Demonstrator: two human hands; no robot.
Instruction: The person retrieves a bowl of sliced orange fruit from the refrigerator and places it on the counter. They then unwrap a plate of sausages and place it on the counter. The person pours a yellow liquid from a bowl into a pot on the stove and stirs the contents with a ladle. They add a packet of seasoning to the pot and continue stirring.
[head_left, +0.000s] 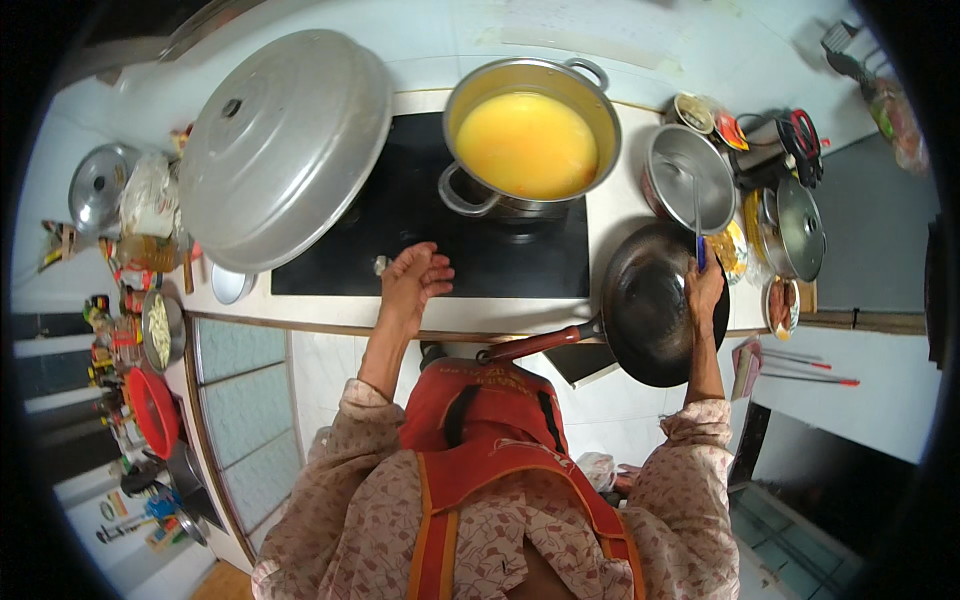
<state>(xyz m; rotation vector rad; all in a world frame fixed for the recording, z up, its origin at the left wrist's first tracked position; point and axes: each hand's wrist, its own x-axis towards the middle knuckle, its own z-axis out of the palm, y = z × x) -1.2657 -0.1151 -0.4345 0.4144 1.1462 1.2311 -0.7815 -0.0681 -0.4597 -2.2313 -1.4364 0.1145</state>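
My right hand (703, 291) grips the blue handle of a metal ladle (698, 206), whose head lies inside a steel pot (675, 161). Below that hand is a dark wok (649, 300) with a red handle that juts over the counter's front edge. My left hand (418, 274), fingers loosely curled and holding nothing, hovers over the front of the black cooktop (510, 262). Behind it, a large two-handled pot (534, 150) of yellow liquid stands on the cooktop. A big domed aluminium lid (285, 142) leans at the left, partly over the cooktop.
A small white bowl (231, 283) stands below the lid. On the left counter are a metal bowl of pale strips (159, 330), a red plastic basket (152, 412) and several bottles. To the right are a lidded pot (801, 225) and a plate of reddish-brown food (782, 306).
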